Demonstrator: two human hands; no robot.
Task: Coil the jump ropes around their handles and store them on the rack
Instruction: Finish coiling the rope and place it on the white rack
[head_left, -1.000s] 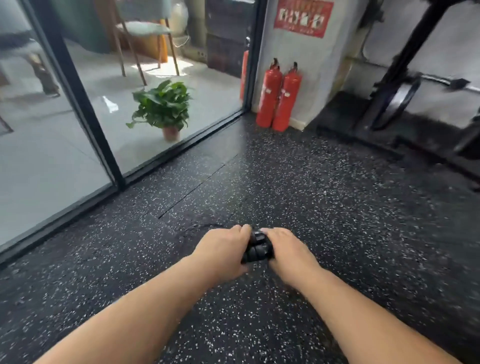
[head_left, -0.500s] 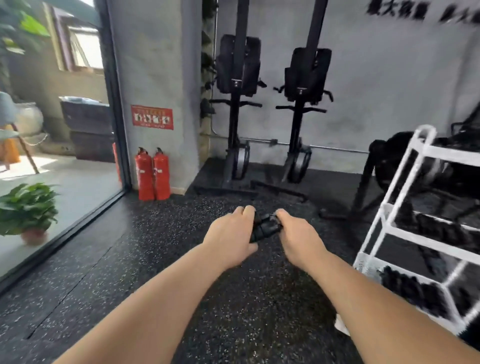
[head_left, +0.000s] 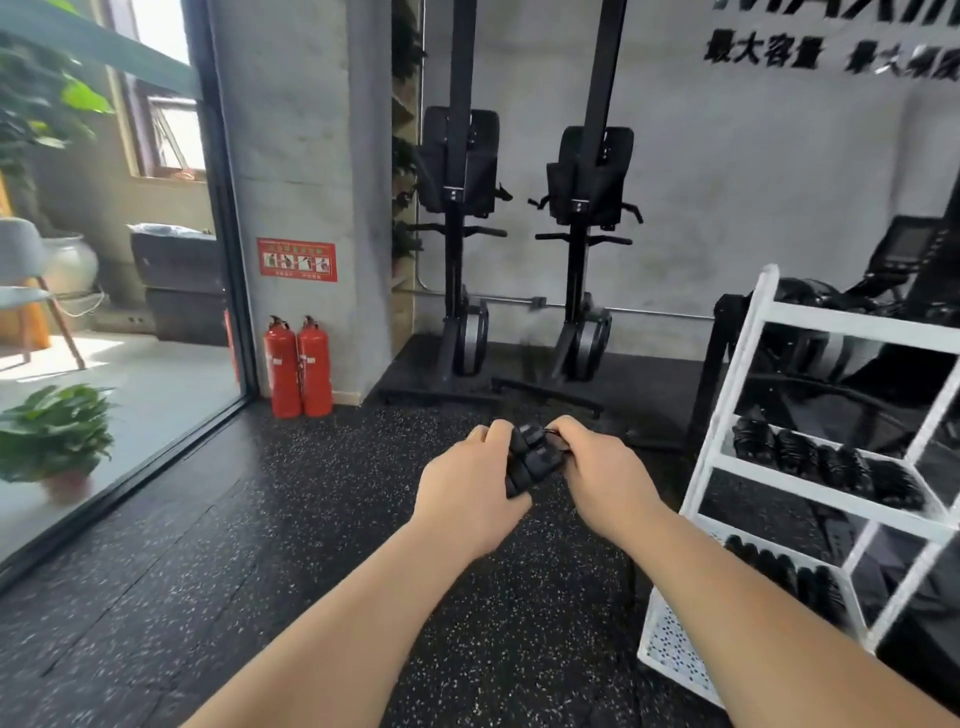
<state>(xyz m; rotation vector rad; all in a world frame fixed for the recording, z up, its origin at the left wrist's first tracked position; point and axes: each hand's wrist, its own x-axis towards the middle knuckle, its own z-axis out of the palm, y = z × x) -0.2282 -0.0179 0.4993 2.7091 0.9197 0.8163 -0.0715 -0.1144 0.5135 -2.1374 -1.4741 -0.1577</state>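
Head view: both bare forearms reach forward over a black rubber floor (head_left: 311, 519) flecked with pale specks. Between the hands sits the jump rope (head_left: 530, 460) — a compact black bundle, its cord wrapped in ridged turns around the handles, held at mid-frame just left of the rack. The left hand (head_left: 467, 493) grips the bundle's left side with fingers curled over it; the right hand (head_left: 602, 478) clamps the right side, fingertips bent in against the coil's top end. The rack (head_left: 857, 323) is white, made of square bars, with slanted shelves and a perforated base. More black coiled ropes (head_left: 826, 462) lie in a row on its middle shelf — others on the shelf below. Two red cylindrical fire extinguishers (head_left: 298, 369) stand against a grey concrete pillar.
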